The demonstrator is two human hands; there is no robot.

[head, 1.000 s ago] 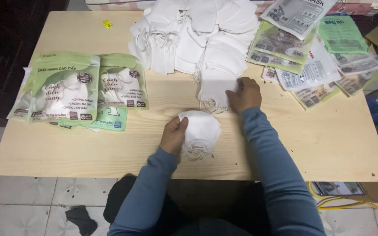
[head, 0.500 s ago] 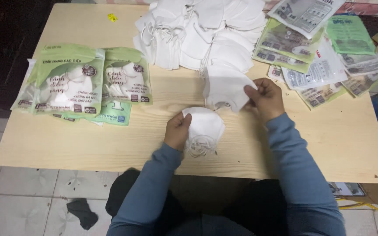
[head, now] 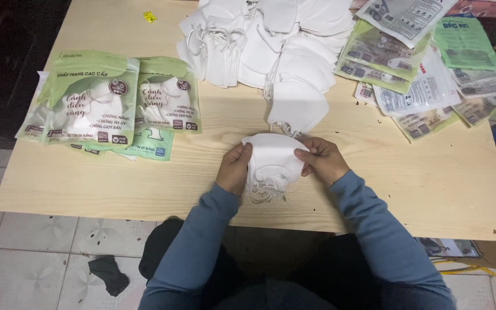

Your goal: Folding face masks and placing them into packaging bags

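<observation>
A small stack of white face masks (head: 272, 158) lies on the wooden table (head: 420, 189) right in front of me, ear loops trailing toward the near edge. My left hand (head: 234, 168) grips its left side. On the right side my right hand (head: 322, 161) pinches the top mask. Just beyond the stack lies a single white mask (head: 297, 106), at the front of a big heap of loose white masks (head: 271, 40).
Filled green mask packets (head: 96, 103) sit at the table's left. Flat empty packets (head: 426, 69) are spread at the back right. A small yellow scrap (head: 150, 16) lies at the far edge. A dark cloth (head: 108, 274) is on the tiled floor.
My right hand has come back from the heap with a white mask and set it on the stack that my left hand holds. The view has shifted slightly.
</observation>
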